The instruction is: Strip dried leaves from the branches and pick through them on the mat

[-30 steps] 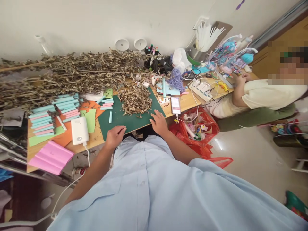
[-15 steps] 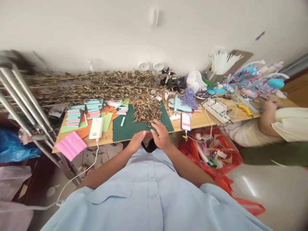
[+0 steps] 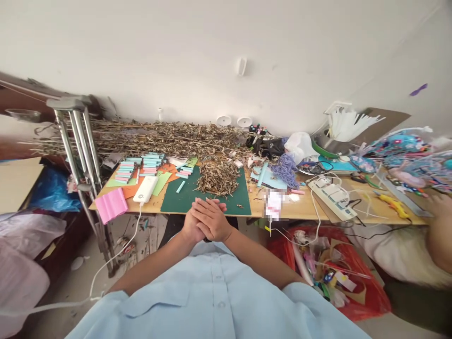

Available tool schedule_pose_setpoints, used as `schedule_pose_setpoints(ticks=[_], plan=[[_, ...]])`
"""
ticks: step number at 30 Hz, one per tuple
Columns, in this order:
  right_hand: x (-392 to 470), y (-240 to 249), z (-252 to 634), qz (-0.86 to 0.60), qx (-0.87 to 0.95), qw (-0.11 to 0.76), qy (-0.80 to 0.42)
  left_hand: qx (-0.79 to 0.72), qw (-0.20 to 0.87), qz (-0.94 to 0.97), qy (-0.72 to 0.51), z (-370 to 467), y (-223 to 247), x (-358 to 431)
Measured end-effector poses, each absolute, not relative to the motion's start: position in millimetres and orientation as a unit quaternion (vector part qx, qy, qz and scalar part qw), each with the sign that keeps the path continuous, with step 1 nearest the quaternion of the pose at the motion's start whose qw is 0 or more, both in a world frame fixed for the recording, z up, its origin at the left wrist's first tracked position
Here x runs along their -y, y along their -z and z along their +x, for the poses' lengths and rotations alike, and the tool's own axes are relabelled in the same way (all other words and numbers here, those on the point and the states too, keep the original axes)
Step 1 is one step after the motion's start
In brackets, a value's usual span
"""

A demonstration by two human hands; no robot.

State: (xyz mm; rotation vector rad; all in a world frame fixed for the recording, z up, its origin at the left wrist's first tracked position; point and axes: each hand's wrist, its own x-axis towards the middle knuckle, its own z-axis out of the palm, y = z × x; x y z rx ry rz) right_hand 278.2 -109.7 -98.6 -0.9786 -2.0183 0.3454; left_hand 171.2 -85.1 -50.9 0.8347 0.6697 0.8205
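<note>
At the front edge of the table, my left hand [image 3: 191,225] and my right hand [image 3: 216,223] rest palm against palm. The right one lies over the left, its fingers stretched out flat across it. Left fingertips show past the right hand's upper side; the rest of them is hidden. No object shows in either hand. Just beyond them a pile of dried plant bits [image 3: 218,178] sits on a green cutting mat [image 3: 176,200]. A small blue paper roll [image 3: 180,187] lies on the mat to the left of the pile, near other blue and pink rolls [image 3: 184,172].
Dried stalks [image 3: 169,136] line the wall. Left are stacked paper rolls [image 3: 126,170], a white power bank [image 3: 145,189], pink paper [image 3: 111,205] and metal crutches [image 3: 82,146]. Right are purple yarn [image 3: 285,170], a power strip [image 3: 332,197], a red bag [image 3: 374,296] and another person's arm [image 3: 441,230].
My hands were apart with fingers spread; now they have come together, right over left. The view has shifted, so the table sits lower. The other person's arm has moved toward the right edge.
</note>
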Motion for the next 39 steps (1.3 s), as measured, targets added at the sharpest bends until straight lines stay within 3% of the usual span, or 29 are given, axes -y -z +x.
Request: schedule_pose_setpoints(ticks=[3, 5, 8, 10, 15, 19, 24, 27, 34, 36, 39], plan=[[103, 91, 299, -0.358, 0.85, 0.381, -0.06, -0.27, 0.792, 0.327, -0.44, 154, 42, 61], [97, 95, 312, -0.382, 0.847, 0.368, -0.034, -0.29, 0.73, 0.356, -0.506, 136, 46, 38], [88, 110, 331, -0.459, 0.804, 0.375, -0.041, -0.472, 0.493, 0.515, -0.52, 107, 70, 5], [84, 120, 343, -0.5, 0.778, 0.377, -0.051, -0.537, 0.328, 0.652, -0.422, 92, 91, -10], [87, 128, 355, -0.502, 0.771, 0.387, -0.058, -0.45, 0.147, 0.777, -0.415, 90, 126, -10], [67, 113, 370, -0.488, 0.76, 0.428, -0.045, -0.461, 0.116, 0.802, -0.361, 98, 133, -5], [-24, 76, 439, -0.56, 0.694, 0.452, 0.03, -0.475, 0.04, 0.834, -0.277, 98, 136, -6], [-84, 60, 483, -0.639, 0.667, 0.381, 0.052, -0.485, 0.042, 0.834, -0.26, 98, 136, -3], [-147, 54, 507, -0.738, 0.67, 0.077, 0.006, -0.493, 0.021, 0.843, -0.213, 98, 136, 0], [-148, 53, 504, -0.74, 0.67, 0.057, 0.02, -0.491, 0.02, 0.843, -0.217, 97, 139, 1], [-146, 43, 504, -0.714, 0.687, 0.113, 0.077, -0.489, 0.021, 0.842, -0.225, 97, 142, 1]])
